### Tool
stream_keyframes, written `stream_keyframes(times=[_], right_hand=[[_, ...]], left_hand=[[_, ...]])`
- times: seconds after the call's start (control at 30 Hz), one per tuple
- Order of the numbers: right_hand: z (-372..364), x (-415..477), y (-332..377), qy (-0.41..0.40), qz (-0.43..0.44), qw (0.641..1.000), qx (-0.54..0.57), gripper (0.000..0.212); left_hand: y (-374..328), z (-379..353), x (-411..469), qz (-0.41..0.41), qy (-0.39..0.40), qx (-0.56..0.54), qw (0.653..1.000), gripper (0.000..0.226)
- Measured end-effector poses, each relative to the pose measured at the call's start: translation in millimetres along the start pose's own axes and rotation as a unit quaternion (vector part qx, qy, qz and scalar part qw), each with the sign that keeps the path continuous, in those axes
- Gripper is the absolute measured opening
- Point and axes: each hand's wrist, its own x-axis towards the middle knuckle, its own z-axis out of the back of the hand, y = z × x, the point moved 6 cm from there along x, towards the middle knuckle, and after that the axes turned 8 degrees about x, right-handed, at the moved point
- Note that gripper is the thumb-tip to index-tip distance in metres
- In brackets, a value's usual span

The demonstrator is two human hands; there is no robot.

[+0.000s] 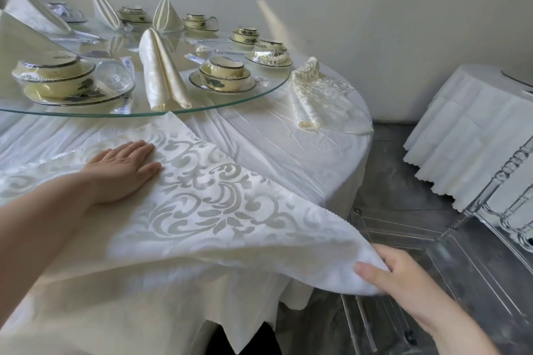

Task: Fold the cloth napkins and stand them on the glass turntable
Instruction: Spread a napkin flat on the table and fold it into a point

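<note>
A cream damask napkin (207,196) lies spread over the near edge of the round table. My left hand (121,170) rests flat on its left part, fingers straight. My right hand (395,271) pinches the napkin's right corner, lifted off the table edge. On the glass turntable (271,89) several folded napkins stand upright; the nearest folded napkin (161,72) is at its front rim. Another napkin (311,92) lies crumpled on the tablecloth to the right of the turntable.
Wrapped bowl-and-saucer sets (222,75) and an upturned glass (115,75) ring the turntable. A clear acrylic chair (473,253) stands at the right of the table. A second draped table (476,130) is at the far right.
</note>
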Motion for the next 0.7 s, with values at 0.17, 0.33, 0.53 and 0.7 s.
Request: stream_keyframes(times=[0.17, 0.33, 0.53, 0.7], right_hand=[[22, -9, -18, -0.008, -0.039, 0.996, 0.08, 0.075], [7, -9, -32, 0.103, -0.106, 0.989, 0.026, 0.108], [-23, 22, -32, 0.085, -0.169, 0.975, 0.117, 0.057], [-34, 32, -20, 0.106, -0.191, 0.973, 0.076, 0.049]], left_hand=[[0, 1, 1, -0.003, 0.017, 0.011, 1.0, 0.056], [-1, 3, -3, -0.01, -0.008, 0.016, 1.0, 0.056], [-1, 4, -5, -0.014, -0.033, 0.005, 0.999, 0.055], [-2, 4, -5, -0.018, -0.041, 0.0, 0.999, 0.055]])
